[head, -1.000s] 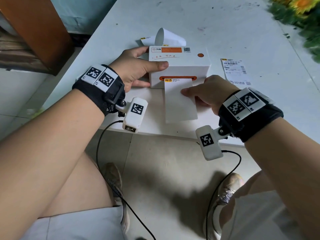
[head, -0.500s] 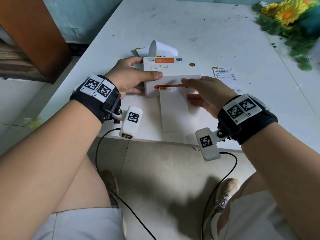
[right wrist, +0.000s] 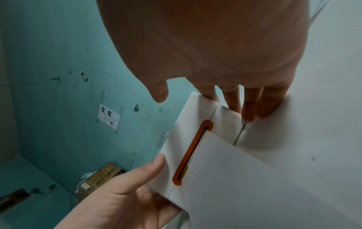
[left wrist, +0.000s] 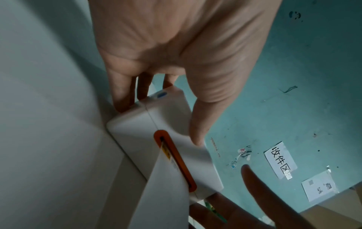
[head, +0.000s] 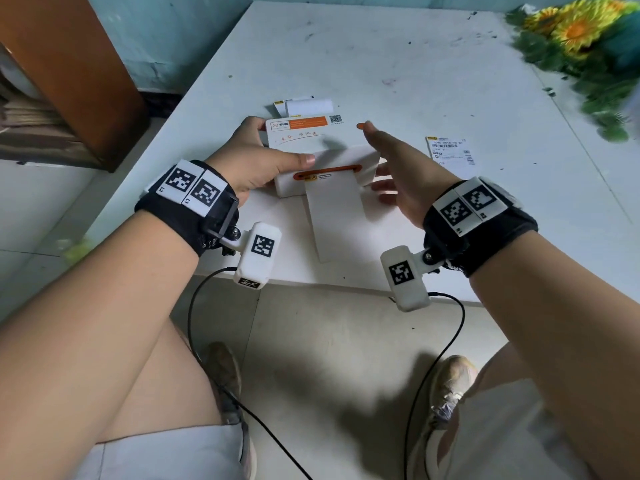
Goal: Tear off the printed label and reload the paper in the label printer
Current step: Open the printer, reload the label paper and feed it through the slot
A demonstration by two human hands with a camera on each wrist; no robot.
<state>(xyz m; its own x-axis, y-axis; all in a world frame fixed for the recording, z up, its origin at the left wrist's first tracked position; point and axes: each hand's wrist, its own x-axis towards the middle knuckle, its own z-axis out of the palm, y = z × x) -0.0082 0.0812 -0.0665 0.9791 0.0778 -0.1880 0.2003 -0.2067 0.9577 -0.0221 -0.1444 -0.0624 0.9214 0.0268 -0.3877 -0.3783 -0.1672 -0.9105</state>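
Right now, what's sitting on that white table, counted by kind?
Printers: 1, the printer, left hand gripping it, right hand open at its other side.
Paper strips: 2, the label out front and the paper behind.
Loose printed slips: 1, the slip.
Flower bunches: 1, the flowers.
Total: 5.

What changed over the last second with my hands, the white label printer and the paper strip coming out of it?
The right hand let go of the white paper strip and moved up to the right end of the white label printer, fingers straight against its side. The left hand stayed gripping the printer's left end, thumb on top. The strip still hangs untorn from the orange slot.
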